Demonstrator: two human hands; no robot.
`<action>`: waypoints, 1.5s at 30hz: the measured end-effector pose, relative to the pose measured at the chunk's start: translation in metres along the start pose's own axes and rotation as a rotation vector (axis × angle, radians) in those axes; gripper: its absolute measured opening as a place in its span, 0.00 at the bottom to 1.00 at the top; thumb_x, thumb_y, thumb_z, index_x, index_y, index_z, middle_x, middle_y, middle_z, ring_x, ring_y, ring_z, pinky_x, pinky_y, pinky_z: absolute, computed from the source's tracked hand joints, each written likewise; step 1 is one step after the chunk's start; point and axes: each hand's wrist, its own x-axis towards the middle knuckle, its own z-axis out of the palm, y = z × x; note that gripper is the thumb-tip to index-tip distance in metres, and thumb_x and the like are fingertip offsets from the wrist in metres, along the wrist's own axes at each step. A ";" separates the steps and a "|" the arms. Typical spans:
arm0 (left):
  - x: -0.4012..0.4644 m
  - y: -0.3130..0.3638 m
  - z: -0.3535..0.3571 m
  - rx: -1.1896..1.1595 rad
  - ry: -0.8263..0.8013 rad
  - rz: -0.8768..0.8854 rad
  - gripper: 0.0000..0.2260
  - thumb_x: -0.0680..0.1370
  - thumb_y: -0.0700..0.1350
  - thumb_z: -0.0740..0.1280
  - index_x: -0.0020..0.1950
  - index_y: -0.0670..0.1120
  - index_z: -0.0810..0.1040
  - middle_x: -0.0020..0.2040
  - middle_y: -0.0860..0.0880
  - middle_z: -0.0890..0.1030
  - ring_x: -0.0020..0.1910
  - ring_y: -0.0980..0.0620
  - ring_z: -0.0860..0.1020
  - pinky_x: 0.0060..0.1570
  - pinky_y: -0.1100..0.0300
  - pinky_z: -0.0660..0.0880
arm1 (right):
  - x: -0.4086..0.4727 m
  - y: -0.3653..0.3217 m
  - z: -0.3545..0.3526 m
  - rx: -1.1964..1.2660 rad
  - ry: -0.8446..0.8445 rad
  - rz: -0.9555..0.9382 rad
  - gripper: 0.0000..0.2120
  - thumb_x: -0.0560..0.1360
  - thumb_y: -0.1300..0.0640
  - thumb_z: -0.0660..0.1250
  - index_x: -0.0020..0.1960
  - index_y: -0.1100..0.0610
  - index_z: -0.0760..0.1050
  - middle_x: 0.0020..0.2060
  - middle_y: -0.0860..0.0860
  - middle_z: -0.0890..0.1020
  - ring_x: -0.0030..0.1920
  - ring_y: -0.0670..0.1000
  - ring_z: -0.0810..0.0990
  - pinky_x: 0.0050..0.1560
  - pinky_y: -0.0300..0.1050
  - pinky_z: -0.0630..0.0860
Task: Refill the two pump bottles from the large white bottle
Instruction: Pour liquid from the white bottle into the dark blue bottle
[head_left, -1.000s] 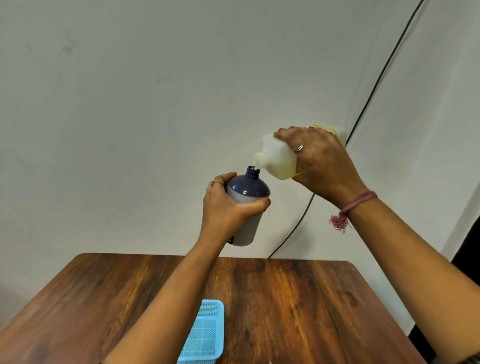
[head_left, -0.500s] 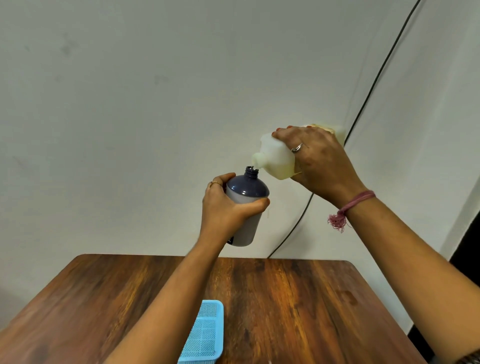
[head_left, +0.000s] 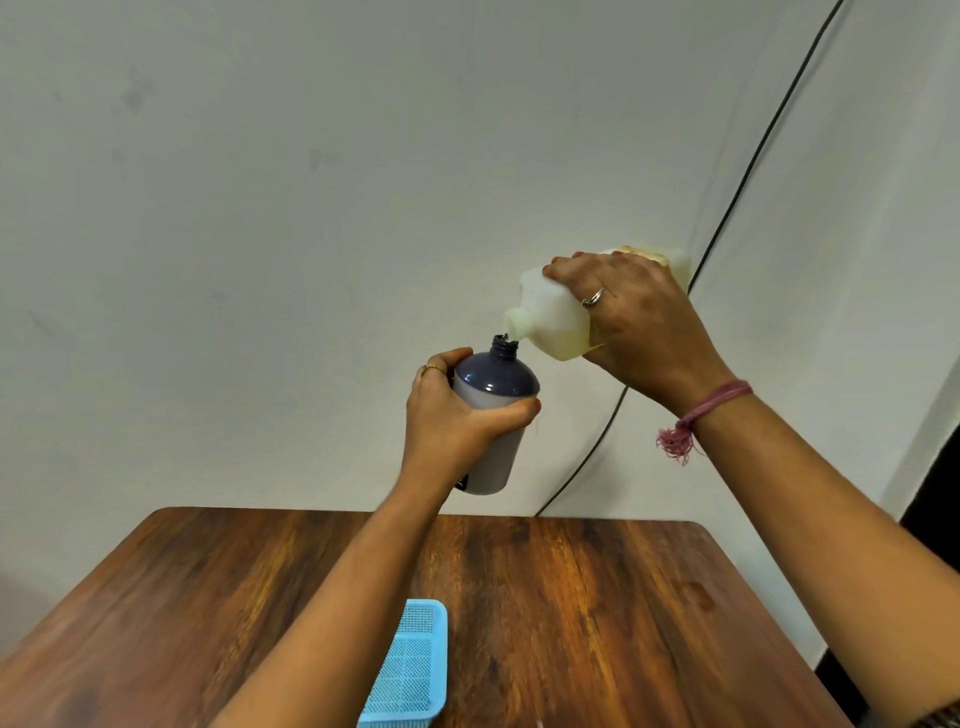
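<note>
My left hand (head_left: 451, 422) grips a grey pump bottle (head_left: 494, 387) with a dark blue shoulder and an uncapped neck, held upright in the air above the table's far edge. My right hand (head_left: 636, 327) holds the large white bottle (head_left: 550, 321) tilted steeply, spout down and to the left. The spout sits just above and touching the pump bottle's mouth. A thin thread of liquid shows at the spout. No second pump bottle and no pump head are in view.
A brown wooden table (head_left: 571, 613) lies below the hands. A light blue mesh basket (head_left: 413, 670) stands near its front edge, partly behind my left forearm. A black cable (head_left: 737, 187) runs down the white wall behind.
Both hands and both bottles hold nearly the same pose. The white bottle stays tipped over the pump bottle's mouth.
</note>
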 end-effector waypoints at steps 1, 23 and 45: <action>0.000 0.000 0.000 -0.001 -0.001 0.001 0.40 0.50 0.64 0.73 0.60 0.56 0.67 0.59 0.52 0.74 0.53 0.53 0.76 0.50 0.56 0.79 | 0.000 0.000 0.000 0.000 0.000 -0.002 0.32 0.62 0.63 0.77 0.64 0.59 0.72 0.59 0.55 0.79 0.58 0.59 0.78 0.57 0.54 0.71; 0.001 -0.002 -0.002 -0.009 0.004 0.001 0.42 0.50 0.64 0.73 0.62 0.54 0.68 0.58 0.52 0.74 0.53 0.53 0.76 0.51 0.55 0.79 | 0.002 -0.003 -0.002 -0.034 0.022 -0.023 0.31 0.62 0.64 0.76 0.64 0.58 0.72 0.59 0.54 0.79 0.58 0.58 0.77 0.57 0.53 0.68; 0.001 -0.005 -0.003 -0.019 -0.002 -0.004 0.40 0.52 0.60 0.76 0.61 0.55 0.67 0.58 0.53 0.74 0.53 0.54 0.76 0.49 0.58 0.79 | 0.004 -0.005 -0.005 -0.063 0.027 -0.056 0.30 0.63 0.65 0.76 0.63 0.59 0.72 0.59 0.55 0.79 0.59 0.58 0.78 0.59 0.50 0.64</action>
